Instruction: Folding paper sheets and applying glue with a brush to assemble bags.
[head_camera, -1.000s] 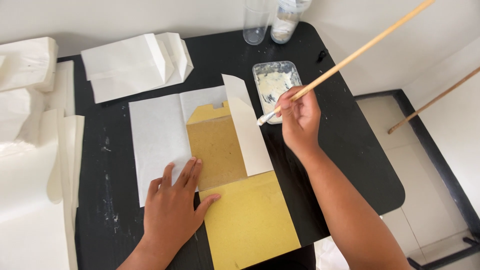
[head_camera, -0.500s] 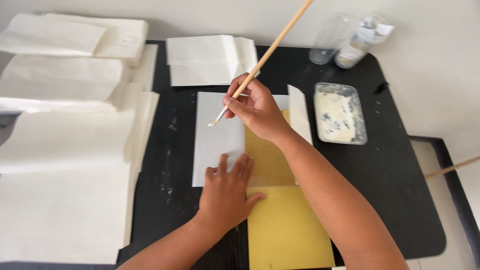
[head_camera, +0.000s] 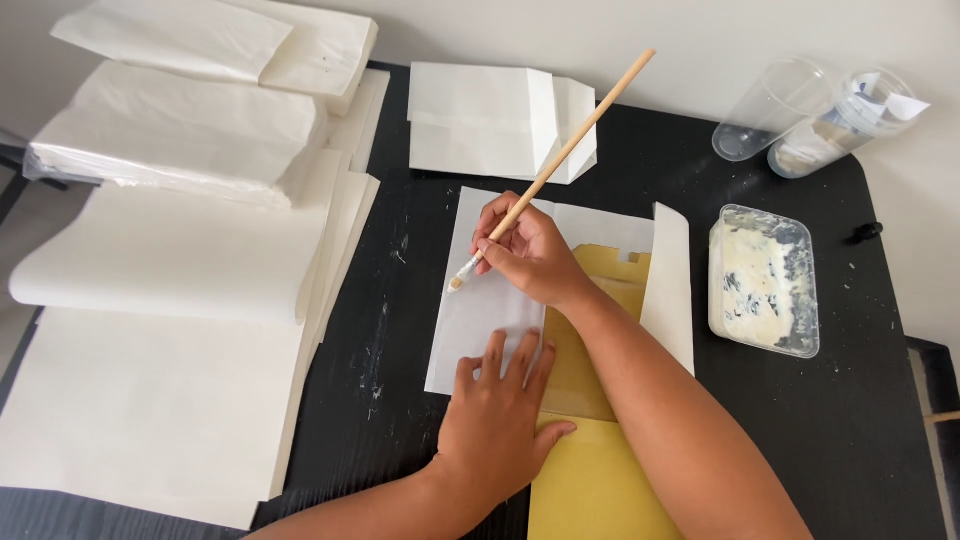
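Observation:
My right hand (head_camera: 528, 252) grips a long wooden-handled brush (head_camera: 565, 152), its white bristle tip touching the left edge of a white paper sheet (head_camera: 482, 300) on the black table (head_camera: 400, 300). The sheet is partly folded around a yellow card template (head_camera: 590, 330), with a raised flap (head_camera: 668, 285) on the right. My left hand (head_camera: 497, 420) lies flat, fingers spread, pressing the sheet's lower part and the template's edge.
A clear tub of white paste (head_camera: 764, 280) stands right of the sheet. Two plastic cups (head_camera: 815, 120) lie at the back right. Finished white paper bags (head_camera: 497, 122) sit behind; stacks of white paper (head_camera: 170, 270) fill the left side.
My right hand carried the brush from the paste tub leftward over the sheet to its left edge. My head view shifted left. The left hand stayed pressing the paper.

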